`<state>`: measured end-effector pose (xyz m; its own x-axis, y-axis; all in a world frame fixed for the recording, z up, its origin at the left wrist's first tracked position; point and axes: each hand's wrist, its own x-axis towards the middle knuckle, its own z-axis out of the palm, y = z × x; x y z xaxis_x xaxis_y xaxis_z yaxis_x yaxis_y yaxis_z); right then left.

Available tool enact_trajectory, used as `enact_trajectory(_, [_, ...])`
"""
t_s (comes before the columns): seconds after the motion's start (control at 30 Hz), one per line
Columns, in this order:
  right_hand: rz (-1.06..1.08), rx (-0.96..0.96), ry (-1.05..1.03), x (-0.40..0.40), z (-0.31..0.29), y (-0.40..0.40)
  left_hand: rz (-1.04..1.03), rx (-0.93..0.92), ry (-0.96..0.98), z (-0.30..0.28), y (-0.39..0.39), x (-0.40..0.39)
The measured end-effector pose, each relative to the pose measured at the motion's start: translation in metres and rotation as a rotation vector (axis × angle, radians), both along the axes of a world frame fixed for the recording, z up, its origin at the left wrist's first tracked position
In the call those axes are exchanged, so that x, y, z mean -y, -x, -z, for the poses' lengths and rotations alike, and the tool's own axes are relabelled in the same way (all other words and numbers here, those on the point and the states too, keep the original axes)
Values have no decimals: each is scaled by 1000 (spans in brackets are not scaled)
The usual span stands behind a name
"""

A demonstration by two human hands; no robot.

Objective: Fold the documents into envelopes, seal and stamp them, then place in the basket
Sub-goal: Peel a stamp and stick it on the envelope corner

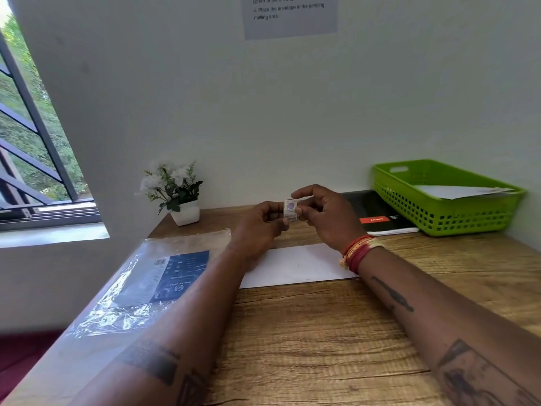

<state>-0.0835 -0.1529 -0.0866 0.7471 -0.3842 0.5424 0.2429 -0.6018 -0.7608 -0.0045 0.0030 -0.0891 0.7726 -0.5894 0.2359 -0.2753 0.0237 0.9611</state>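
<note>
Small pale postage stamp (290,210) with a purple mark, held upright above the desk, long axis vertical, face toward the camera; pinched on its left edge by the left hand (260,224), on its right edge by the right hand (325,213), both raised with fingers curled; below them, flat white paper envelope (295,265), long axis running left to right. Left to right on the brown wood-grain desk (322,332): clear crinkled plastic packet (152,285) with a dark blue label; small white pot of white flowers (175,191); black booklet (377,212); lime-green perforated plastic basket (445,212) holding white paper. Barred window (32,142) far left; white wall (263,112) carrying a printed instruction sheet (289,14).
</note>
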Motion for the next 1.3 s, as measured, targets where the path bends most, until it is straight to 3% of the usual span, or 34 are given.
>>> enact_trajectory(0.17, [-5, 12, -32, 0, 1, -1, 10, -6, 24, -2, 1, -2])
enact_trajectory(0.5, [-154, 64, -475, -2, 0, -3, -51, 117, 21, -1, 1, 2])
enact_trajectory(0.83, [-96, 49, -250, -1, 2, -1, -97, 99, 47, -4, 0, 3])
enact_trajectory(1.3, [-70, 53, -233, -1, -3, 1, -94, 253, -38, -3, 2, 0])
